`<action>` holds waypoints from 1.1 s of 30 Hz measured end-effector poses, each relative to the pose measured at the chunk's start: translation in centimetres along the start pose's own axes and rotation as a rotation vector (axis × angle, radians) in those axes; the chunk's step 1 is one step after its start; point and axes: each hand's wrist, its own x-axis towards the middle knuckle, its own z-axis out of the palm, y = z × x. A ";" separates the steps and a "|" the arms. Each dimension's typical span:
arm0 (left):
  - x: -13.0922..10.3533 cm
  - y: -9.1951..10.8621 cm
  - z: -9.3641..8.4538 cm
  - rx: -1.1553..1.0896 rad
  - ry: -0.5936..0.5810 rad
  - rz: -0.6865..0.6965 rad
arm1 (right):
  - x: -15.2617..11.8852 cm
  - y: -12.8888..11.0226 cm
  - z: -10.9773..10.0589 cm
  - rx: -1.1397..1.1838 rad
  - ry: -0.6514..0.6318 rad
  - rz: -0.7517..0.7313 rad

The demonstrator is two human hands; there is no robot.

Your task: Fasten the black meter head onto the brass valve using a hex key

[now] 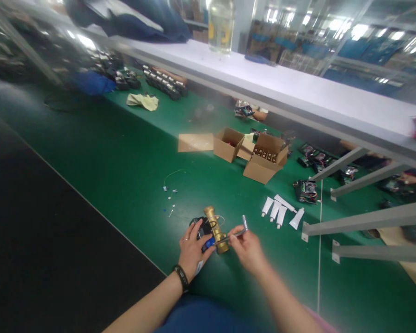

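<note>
On the green tabletop in the head view lies a brass pipe fitting [223,246] with a black housing [205,226] and a blue part [209,243] against its left side. A thin pale wire loops over the brass. My left hand [191,247] is closed around the black housing and blue part, its thumb by the blue part. Between the thumb and fingers of my right hand [246,247] is an L-shaped hex key [244,224]. Its long arm reaches left across the brass to the blue part; whether the tip is seated in a screw is too small to tell.
White tubes [275,210] lie to the right, near an opened black device [306,191]. Cardboard boxes [260,167] stand beyond, one holding brass pieces. Small bits and a wire [173,173] lie left of the fitting. A white shelf [280,78] on grey brackets [364,218] overhangs the back.
</note>
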 end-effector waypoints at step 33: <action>-0.3 0.0 0.1 -0.050 0.050 -0.010 | 0.9 0.6 3.2 -0.455 0.072 -0.241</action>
